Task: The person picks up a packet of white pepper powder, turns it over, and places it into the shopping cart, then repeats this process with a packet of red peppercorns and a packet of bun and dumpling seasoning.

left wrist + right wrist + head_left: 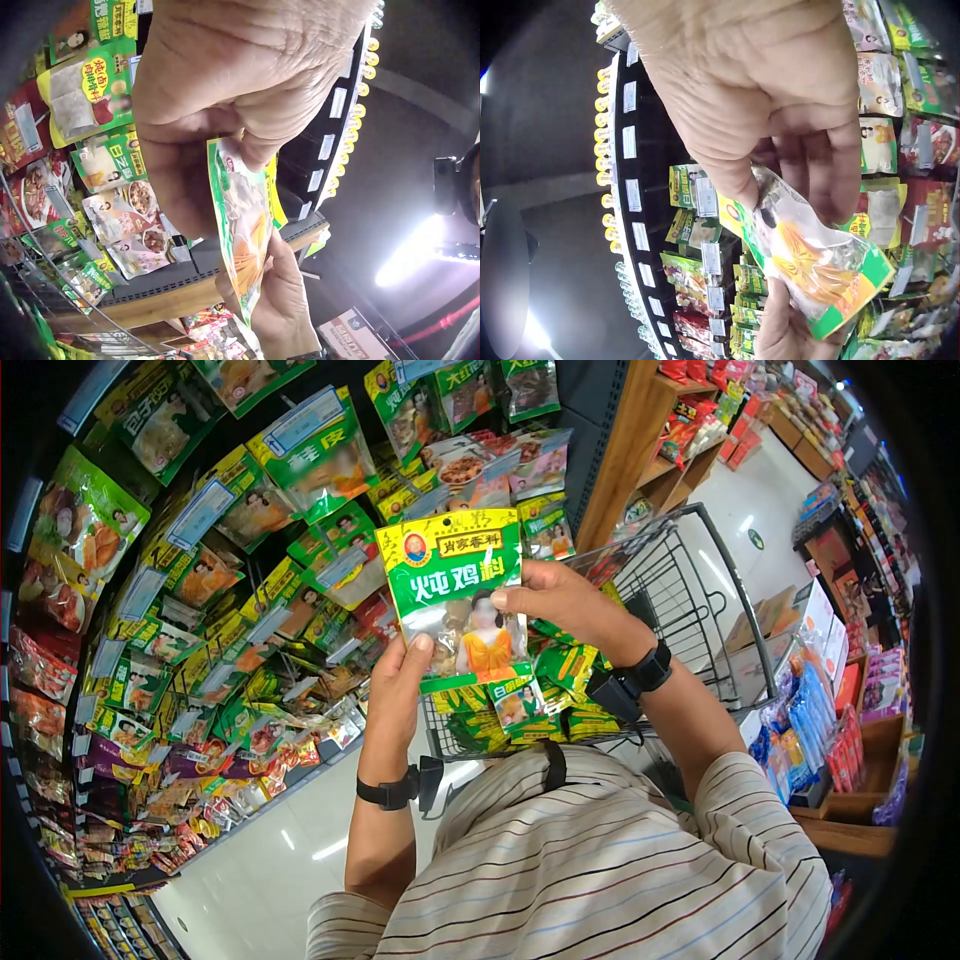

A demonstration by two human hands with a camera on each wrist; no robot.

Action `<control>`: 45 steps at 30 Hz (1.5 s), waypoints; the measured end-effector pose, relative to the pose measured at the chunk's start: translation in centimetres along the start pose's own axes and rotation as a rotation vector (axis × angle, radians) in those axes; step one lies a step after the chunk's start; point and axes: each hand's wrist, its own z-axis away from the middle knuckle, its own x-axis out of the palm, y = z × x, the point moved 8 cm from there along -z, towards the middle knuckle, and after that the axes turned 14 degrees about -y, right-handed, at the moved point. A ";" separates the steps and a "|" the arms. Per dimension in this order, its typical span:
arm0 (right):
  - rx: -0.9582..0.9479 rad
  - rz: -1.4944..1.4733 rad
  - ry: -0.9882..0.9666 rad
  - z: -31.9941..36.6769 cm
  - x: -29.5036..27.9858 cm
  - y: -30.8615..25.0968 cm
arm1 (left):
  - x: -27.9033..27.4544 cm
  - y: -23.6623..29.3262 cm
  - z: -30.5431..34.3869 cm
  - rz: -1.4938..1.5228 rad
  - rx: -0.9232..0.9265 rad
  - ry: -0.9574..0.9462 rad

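Held up between both hands is a green and yellow spice packet (pixel 450 622) with a clear window and an orange-dressed figure printed on it. My left hand (pixel 398 685) pinches its lower left edge, thumb on the front. At the right edge my right hand (pixel 570 610) grips it, thumb over the front and fingers behind. The right wrist view shows the packet (pixel 810 255) slightly bent between the two hands. In the left wrist view the packet (pixel 244 217) is seen at a slant, with the left thumb near its top.
A wire shopping cart (pixel 690 590) stands just beyond the packet, with several green and yellow packets (pixel 570 670) in it. Shelves of hanging packets (pixel 250 510) with price tags fill the left side. A wooden shelf post (pixel 605 460) rises behind the cart. More goods (pixel 820 710) stand at the right.
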 end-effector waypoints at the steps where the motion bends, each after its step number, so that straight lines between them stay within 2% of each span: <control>1: 0.000 0.008 -0.001 0.0 -0.1 0.1 | 0.1 -0.1 0.0 0.010 -0.002 -0.006; 9: -0.002 0.021 0.015 0.5 -0.1 -0.4 | -0.4 -1.3 -0.1 -0.006 -0.045 0.014; 12: 0.122 0.079 0.035 0.3 -1.1 1.7 | -0.3 -1.4 -0.5 -0.003 -0.008 0.017; 15: 0.011 -0.053 0.011 0.3 0.0 0.1 | 0.2 -1.2 -0.6 0.103 -0.008 0.013; 20: 0.034 -0.058 0.014 0.4 0.1 0.2 | 1.4 -0.7 -0.5 0.195 -0.029 -0.020; 32: 0.040 -0.027 0.068 0.8 -0.5 1.0 | 1.5 -1.6 -0.6 0.080 -0.061 -0.076; 40: 0.021 -0.037 0.052 0.3 -0.5 0.2 | 0.0 0.8 -2.7 0.084 -0.062 -0.026; 42: 0.013 -0.017 0.052 -0.1 -0.7 0.6 | 0.6 2.2 -3.5 0.126 -0.011 -0.068; 45: 0.104 0.018 0.091 -0.1 -1.0 0.4 | 0.8 3.0 -4.2 0.130 0.031 -0.058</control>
